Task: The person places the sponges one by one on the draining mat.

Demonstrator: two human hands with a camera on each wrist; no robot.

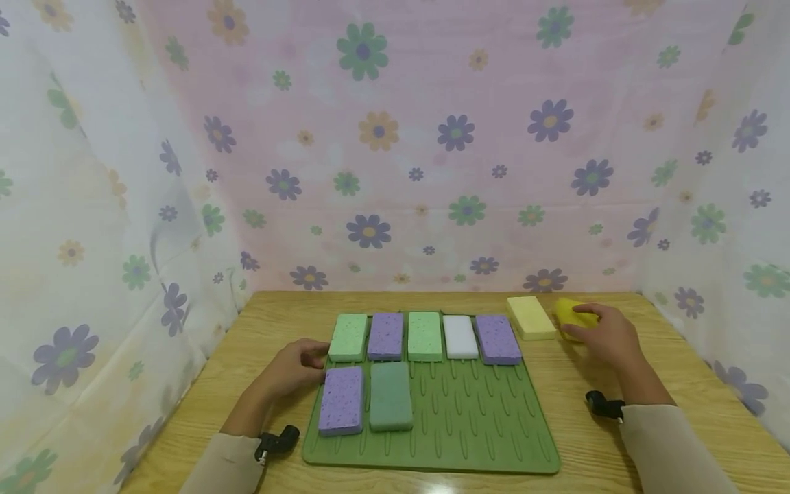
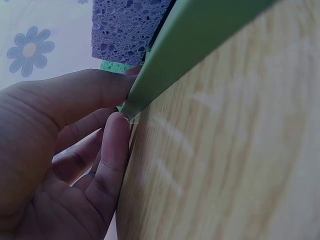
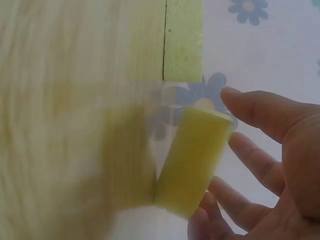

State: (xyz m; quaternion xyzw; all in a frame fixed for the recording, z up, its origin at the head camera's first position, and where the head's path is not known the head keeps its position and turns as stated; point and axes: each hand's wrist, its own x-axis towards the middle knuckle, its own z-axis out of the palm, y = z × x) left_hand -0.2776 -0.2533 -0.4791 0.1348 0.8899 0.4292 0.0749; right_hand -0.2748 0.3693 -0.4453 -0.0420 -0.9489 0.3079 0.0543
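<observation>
At the left edge of a ribbed green mat (image 1: 469, 412), my left hand (image 1: 293, 367) touches the rim with its thumb and fingertips, beside a purple sponge (image 1: 341, 399) and a light green sponge (image 1: 348, 336). In the left wrist view, one fingertip meets the mat's green side (image 2: 165, 55); another digit's tip is hidden behind it. My right hand (image 1: 611, 333) has thumb and fingers around a bright yellow sponge (image 3: 187, 160) at the back right. That sponge leans, its lower end at the table. A pale yellow sponge (image 1: 531, 318) lies just left of it.
The mat's back row also carries a purple sponge (image 1: 385, 336), another light green sponge (image 1: 424, 336), a white sponge (image 1: 460, 336) and one more purple sponge (image 1: 497, 339). In front lies a dark green sponge (image 1: 391, 396). Flowered cloth (image 1: 420, 261) closes off the wooden table's back and sides.
</observation>
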